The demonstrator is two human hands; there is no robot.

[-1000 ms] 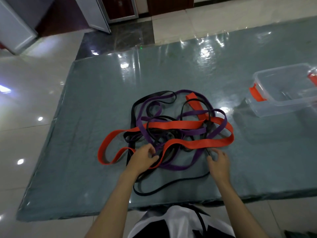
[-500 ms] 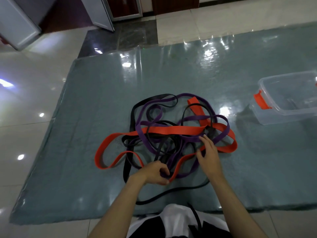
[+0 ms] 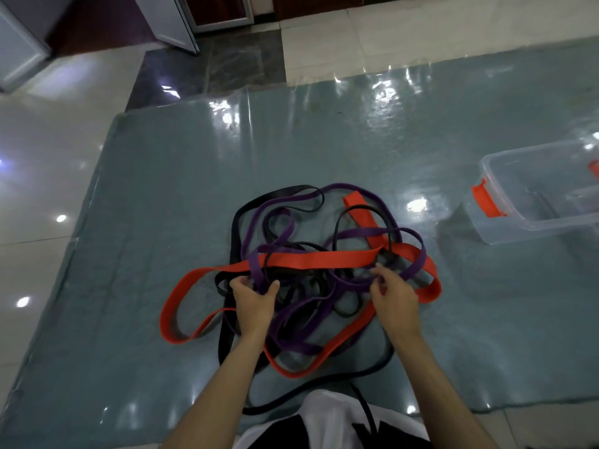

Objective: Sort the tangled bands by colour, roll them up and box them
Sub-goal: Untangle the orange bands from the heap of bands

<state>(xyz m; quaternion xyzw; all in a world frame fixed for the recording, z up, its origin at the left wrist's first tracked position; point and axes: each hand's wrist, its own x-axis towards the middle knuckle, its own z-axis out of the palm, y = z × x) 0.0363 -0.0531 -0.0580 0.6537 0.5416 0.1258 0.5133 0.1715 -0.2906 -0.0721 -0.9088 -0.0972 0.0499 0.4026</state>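
A tangle of orange bands [image 3: 321, 260], purple bands [image 3: 366, 234] and black bands [image 3: 234, 234] lies in the middle of a grey-green mat [image 3: 162, 196]. My left hand [image 3: 254, 303] is in the left part of the heap, thumb and fingers curled round a purple strand. My right hand [image 3: 393, 299] is in the right part, fingertips pinching purple strands under the wide orange band. One black band trails toward my body. A clear plastic box [image 3: 534, 192] with orange clips stands open at the right of the mat.
The mat lies on a glossy tiled floor [image 3: 48, 150]. Grey cabinet doors [image 3: 165, 21] stand at the far left. Bare mat stretches beyond the heap and to its left. My white and black clothing [image 3: 324, 426] shows at the bottom edge.
Both hands have moved up into the heap. My left hand went from the near orange loop to a purple strand at the left. The near orange loop now lies closer to me.
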